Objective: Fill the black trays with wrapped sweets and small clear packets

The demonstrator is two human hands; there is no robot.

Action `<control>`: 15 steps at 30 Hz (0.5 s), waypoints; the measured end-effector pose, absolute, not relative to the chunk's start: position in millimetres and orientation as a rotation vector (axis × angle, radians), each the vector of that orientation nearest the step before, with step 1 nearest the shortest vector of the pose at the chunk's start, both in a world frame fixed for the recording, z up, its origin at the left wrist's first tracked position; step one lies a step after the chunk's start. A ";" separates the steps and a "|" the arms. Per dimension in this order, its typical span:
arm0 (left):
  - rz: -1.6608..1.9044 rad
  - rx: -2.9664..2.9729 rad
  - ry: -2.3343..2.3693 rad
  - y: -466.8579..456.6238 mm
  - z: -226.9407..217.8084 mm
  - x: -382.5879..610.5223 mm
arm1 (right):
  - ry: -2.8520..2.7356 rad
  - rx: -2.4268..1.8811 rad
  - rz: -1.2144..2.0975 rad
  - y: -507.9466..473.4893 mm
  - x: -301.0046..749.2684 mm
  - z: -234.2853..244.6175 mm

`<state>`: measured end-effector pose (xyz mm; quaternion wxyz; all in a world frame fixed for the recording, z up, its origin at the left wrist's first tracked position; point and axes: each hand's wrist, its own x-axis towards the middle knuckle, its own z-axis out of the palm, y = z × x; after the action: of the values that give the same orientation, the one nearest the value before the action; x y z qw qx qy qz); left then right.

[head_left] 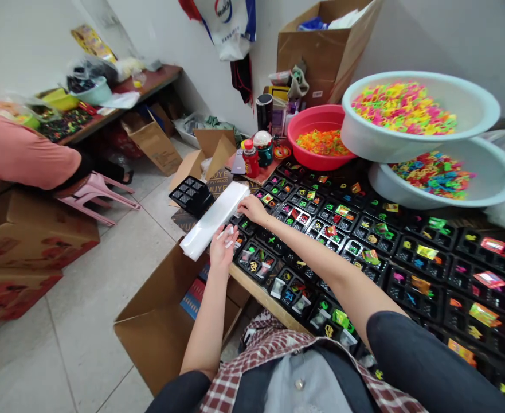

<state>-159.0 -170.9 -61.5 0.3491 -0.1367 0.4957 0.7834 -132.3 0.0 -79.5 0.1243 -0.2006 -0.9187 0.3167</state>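
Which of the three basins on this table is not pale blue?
The coral-pink basin, smallest of the three, holding orange and green pieces; the upper basin and lower basin beside it are pale blue.

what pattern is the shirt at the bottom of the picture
The shirt is a red and white check, best seen in the head view.

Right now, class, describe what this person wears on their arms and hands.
The left hand and right hand are bare, without gloves. Dark sleeves stop short of the bare forearms, and a red-and-white checked shirt shows at the chest.
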 end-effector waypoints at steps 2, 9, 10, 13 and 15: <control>2.042 -0.344 1.324 -176.3 -63.7 -161.8 | -2.811 -0.551 0.813 3.4 -144.0 -79.3; 2.011 -0.336 1.287 -176.4 -64.4 -159.8 | -2.617 -0.288 0.991 -21.1 -117.5 -70.6; 2.006 -0.327 1.260 -171.4 -63.8 -157.3 | -2.603 -0.223 1.101 -27.8 -110.1 -68.3; 2.013 -0.264 1.178 -155.9 -61.0 -149.1 | -2.542 -0.242 1.377 -40.8 -93.6 -63.2; 2.025 -0.203 1.145 -150.9 -58.7 -145.9 | -2.457 -0.360 1.432 -38.2 -89.2 -61.8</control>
<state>-145.9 -150.9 -58.7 0.3926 -0.0799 0.4509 0.7976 -89.2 -38.2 -61.8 0.1373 -0.1245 -0.8490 0.4948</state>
